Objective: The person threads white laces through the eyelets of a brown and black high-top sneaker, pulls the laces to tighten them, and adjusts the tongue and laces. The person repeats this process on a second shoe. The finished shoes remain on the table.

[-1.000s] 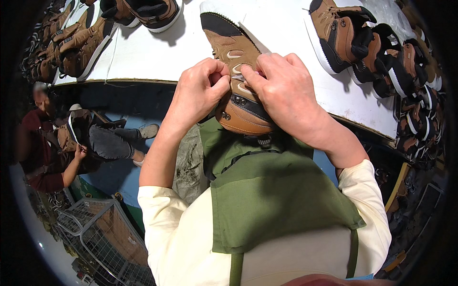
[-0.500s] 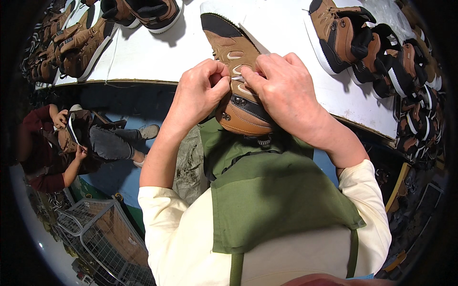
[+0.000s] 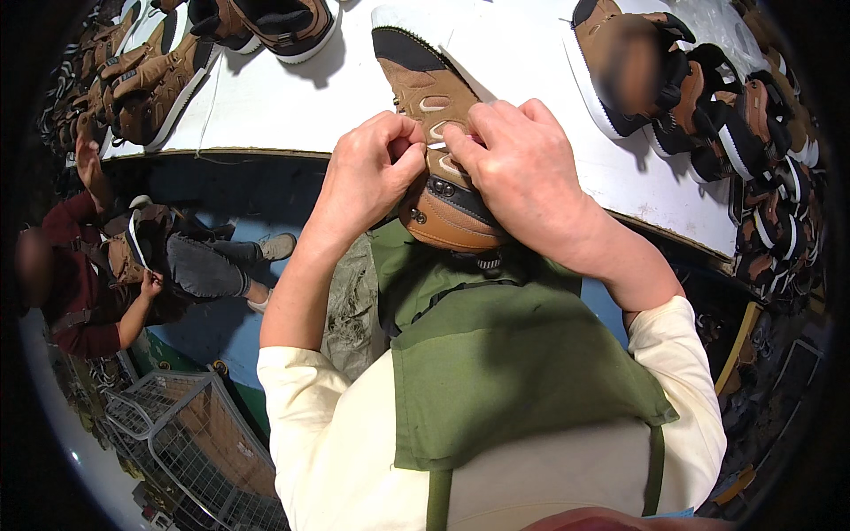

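Note:
A brown shoe (image 3: pixel 432 97) with a black toe cap and white sole edge lies on its side. Its toe is over the white tabletop and its heel sticks out past the near edge, above my green apron. At the shoe's left side my left hand (image 3: pixel 376 173) is closed in a pinch; its fingertips meet by the upper, and what they hold is too small to make out. From the right, my right hand (image 3: pixel 531 173) grips the shoe's side, thumb and forefinger pressed together on the light oval trim. Its other fingers are curled and partly hidden.
More brown and black shoes stand at the right (image 3: pixel 611 62) and left (image 3: pixel 164 88) of the white table (image 3: pixel 505 53). Below left, a seated co-worker (image 3: pixel 80 283) has a shoe on the lap. Near that person stands a wire cart (image 3: pixel 204 434).
My hands and the shoe have barely moved. The co-worker has raised one hand off the shoe, up toward the table.

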Demonstrator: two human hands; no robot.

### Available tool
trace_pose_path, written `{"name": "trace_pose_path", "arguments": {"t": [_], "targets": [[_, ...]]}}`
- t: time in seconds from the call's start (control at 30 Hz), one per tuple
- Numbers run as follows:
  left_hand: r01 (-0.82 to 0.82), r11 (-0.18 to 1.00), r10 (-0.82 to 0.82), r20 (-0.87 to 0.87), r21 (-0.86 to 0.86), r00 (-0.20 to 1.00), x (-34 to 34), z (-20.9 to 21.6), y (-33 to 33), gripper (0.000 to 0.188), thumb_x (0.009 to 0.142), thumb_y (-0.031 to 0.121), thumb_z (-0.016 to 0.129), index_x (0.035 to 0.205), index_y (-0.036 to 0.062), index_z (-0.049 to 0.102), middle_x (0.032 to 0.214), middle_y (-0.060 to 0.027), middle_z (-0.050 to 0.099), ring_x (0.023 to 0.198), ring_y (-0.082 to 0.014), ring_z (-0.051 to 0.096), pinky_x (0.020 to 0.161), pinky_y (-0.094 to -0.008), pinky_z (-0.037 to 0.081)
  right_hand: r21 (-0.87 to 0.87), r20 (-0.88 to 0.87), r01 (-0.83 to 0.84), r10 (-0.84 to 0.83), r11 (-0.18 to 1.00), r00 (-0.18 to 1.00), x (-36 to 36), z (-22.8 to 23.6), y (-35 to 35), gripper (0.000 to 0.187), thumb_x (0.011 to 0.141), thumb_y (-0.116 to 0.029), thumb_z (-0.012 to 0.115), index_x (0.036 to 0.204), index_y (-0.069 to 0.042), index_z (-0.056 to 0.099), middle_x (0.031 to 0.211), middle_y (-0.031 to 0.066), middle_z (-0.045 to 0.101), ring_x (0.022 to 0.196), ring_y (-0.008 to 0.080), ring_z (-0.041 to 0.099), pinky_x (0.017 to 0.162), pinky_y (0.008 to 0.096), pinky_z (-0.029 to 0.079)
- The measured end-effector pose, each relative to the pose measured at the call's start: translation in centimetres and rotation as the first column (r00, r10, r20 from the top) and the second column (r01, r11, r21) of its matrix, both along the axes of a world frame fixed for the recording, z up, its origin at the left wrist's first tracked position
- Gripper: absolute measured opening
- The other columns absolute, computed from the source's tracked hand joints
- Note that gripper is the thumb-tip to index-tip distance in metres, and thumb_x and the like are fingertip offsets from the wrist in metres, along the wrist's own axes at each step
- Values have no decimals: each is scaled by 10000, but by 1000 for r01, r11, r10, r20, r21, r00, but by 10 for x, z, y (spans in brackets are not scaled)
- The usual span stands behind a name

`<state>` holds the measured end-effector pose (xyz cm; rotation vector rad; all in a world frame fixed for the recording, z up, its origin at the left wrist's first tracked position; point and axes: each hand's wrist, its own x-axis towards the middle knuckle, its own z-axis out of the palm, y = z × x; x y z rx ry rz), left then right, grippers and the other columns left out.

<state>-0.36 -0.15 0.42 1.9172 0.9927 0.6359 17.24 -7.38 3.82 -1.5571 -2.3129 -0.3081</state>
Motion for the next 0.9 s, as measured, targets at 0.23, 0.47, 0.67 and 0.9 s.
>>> {"name": "trace_pose_path", "arguments": {"t": [0.23,0.47,0.67,0.9], "targets": [[20,1000,-20,15,13,1000,0,-3,1,78,851,55,633,866,-16,603,752,-5,560,699,-68,512,600,-236,446,6,-1,-7,7,1000,1000,1,-1,0,236,737,-115,621,961,-72,682,778,10,553,753,170,570,673,319,402],[12,999,-12,2,52,1000,1,-3,-1,86,855,68,629,863,-12,601,720,-12,567,651,-65,515,577,-240,453,58,-29,-53,55,997,998,2,0,3,47,698,-98,609,728,-66,627,718,31,553,735,184,581,661,320,401],[-14,1000,14,20,0,1000,1,0,-1,92,857,69,616,873,-20,602,735,-11,570,676,-68,518,603,-235,459,18,-55,-65,66,998,996,5,1,3,123,718,-110,614,818,-56,661,747,21,562,758,182,580,670,323,404],[-50,992,64,121,-117,991,-10,-7,-1,102,863,61,617,890,-35,601,761,5,558,712,-60,517,646,-234,473,-83,-137,-49,38,995,990,16,3,-2,253,796,-157,710,1034,-76,693,802,39,571,742,204,565,663,331,411]]}}
